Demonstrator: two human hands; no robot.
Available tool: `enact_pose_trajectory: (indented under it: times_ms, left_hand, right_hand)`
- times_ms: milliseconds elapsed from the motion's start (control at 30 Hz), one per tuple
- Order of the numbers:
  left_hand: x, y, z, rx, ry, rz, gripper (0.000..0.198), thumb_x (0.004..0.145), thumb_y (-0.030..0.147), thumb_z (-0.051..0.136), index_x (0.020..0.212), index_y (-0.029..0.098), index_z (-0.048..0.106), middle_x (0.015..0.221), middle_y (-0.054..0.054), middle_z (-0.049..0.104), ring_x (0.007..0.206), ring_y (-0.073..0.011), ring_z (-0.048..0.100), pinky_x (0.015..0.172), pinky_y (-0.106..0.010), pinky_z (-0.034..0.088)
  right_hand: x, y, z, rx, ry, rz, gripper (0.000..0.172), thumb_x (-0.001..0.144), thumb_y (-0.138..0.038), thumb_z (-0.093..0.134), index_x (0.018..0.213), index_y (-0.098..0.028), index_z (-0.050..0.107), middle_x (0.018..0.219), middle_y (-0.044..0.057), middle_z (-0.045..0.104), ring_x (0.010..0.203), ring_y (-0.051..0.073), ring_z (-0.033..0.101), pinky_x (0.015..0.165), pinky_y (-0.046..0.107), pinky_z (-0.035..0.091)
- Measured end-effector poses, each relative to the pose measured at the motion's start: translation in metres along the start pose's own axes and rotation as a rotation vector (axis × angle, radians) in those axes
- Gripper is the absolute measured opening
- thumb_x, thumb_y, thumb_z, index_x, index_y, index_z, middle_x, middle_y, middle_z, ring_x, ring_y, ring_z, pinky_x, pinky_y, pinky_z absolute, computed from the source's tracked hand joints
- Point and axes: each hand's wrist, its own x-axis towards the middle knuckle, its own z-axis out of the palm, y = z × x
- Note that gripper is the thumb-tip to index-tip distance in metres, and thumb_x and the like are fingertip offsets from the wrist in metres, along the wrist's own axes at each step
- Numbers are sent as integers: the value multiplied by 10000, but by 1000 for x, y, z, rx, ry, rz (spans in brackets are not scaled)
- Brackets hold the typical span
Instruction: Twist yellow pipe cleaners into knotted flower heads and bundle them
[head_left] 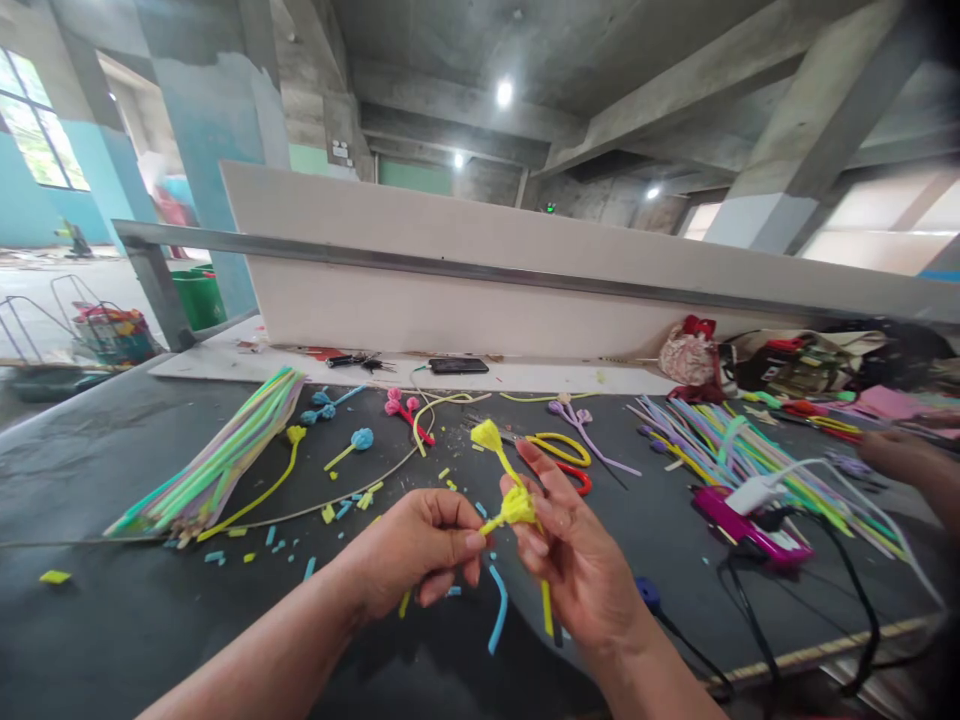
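Observation:
Above the dark tabletop, my right hand [574,555] is closed on a yellow pipe-cleaner flower [517,506], its fingers around the fluffy head and stem. A second yellow bud [486,436] rises from the same piece. My left hand [424,550] pinches a thin yellow strand running out to the left of the flower. Just beyond the right fingers lie scissors [562,448] with yellow and red handles. Below the hands is a bent blue pipe-cleaner piece [498,608].
A bundle of pastel pipe cleaners [217,460] lies left, another [750,455] right. Blue, pink and purple pompom stems [574,425] lie behind, among scraps. A magenta power strip [750,527] with cables sits right. Another person's hand [911,460] reaches in at the right edge.

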Motion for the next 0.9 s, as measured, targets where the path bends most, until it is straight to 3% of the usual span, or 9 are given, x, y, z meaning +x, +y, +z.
enact_pose_trajectory:
  times_ms: [100,233,367,500,633,767,900]
  left_hand:
    - [-1,1,-2,32,-14,-5,242,750,366,638,755,134,572,673,-20,672,277,-2,365,282,-145,184]
    - [1,2,-2,66,37,88,328,720,420,658,865,132,598,746,-24,660,418,-56,530,417,-180,377]
    - [5,1,0,96,109,72,293,688,398,690,720,137,561,638,1,623,459,-78,527,472,-203,403]
    - [7,1,0,114,296,117,252,767,370,604,672,144,547,613,8,595,533,-92,520,555,-217,412]
    - [5,3,1,397,448,248,247,823,324,520,677,149,615,666,-10,619,652,-126,538,633,-225,406]
    - [3,4,8,508,390,360,155,764,198,585,891,193,673,854,-9,685,805,-155,596,740,-228,428]
    - [2,3,11,545,406,331,106,736,172,614,811,188,688,782,-7,692,738,-153,605,700,-226,440]
  right_hand:
    - [1,1,1,13,31,21,491,735,-175,672,1181,-292,503,909,21,588,460,28,409,351,110,253]
    - [1,3,1,-47,11,6,480,742,-181,662,1179,-296,501,876,8,579,449,24,400,360,116,243]
    - [1,9,2,-105,-15,5,455,755,-186,645,1172,-298,501,856,-1,569,442,27,394,354,122,216]
    - [3,10,2,-121,4,-15,458,747,-186,653,1165,-298,504,877,-1,568,443,25,384,362,129,231]
    - [5,9,2,-154,42,-50,459,750,-192,656,1163,-313,499,902,-2,565,449,30,397,364,135,237]
    - [7,12,3,-181,30,-71,468,735,-199,671,1152,-321,498,872,-16,563,423,21,366,352,134,220]
    - [6,14,5,-185,22,-58,468,735,-219,683,1150,-327,496,871,-17,560,419,19,370,348,134,224]
